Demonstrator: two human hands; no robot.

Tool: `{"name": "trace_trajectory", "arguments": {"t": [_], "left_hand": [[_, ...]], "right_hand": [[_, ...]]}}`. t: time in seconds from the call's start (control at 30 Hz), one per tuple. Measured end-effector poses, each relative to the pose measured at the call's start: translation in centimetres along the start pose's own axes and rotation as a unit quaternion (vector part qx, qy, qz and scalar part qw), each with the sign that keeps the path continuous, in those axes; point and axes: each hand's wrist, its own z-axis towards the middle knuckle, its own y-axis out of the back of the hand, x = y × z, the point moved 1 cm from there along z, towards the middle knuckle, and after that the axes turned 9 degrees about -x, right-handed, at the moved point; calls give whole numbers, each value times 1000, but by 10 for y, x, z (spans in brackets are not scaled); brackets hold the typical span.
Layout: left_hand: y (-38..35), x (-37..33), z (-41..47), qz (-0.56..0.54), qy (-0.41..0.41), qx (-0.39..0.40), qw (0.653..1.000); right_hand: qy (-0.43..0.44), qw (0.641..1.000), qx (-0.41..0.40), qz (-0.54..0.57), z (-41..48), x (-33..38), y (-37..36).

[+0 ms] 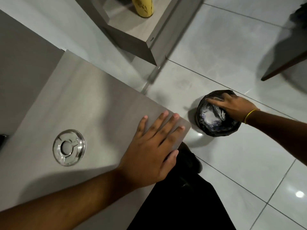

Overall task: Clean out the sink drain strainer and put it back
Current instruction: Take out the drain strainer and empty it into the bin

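The chrome sink drain [68,147] lies open in the grey basin [86,103], showing its crossbars and centre hole with no strainer in it. My left hand [152,150] rests flat on the basin's front right corner, fingers spread and holding nothing. My right hand [232,106] reaches palm down into a small bin lined with a black bag [214,125] on the floor. Its fingers curl over a pale, shiny piece [216,99], which looks like the drain strainer and is mostly hidden by the hand. White waste lies in the bin.
A grey shelf unit [149,30] holding a yellow bottle [142,7] stands beyond the basin. White glossy floor tiles [232,163] surround the bin. My dark trouser leg [182,205] is below the basin corner. A dark furniture leg [282,67] is at right.
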Motion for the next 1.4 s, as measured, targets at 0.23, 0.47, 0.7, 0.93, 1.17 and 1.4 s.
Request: {"name": "trace_trajectory", "arguments": {"t": [0.23,0.47,0.7,0.93,1.17,1.4], "left_hand": [[0,-1,-1,-18,2,-23,1000],[1,-2,-1,-27,12,-25,999],[2,-3,0,-23,11,-31,999],[2,-4,0,-28,8,-32,999],[3,-3,0,-25,8,-14,1000],[1,-1,-1,-21,2,-23,1000]], "right_hand": [[8,992,115,-55,12,18,-47],[-2,986,145,-84,28,21,-69],[-7,984,148,-103,38,12,-90],[-7,981,158,-113,43,21,-85],[6,978,147,-144,51,27,-91],[-252,951,86,160,37,5,-98]]}}
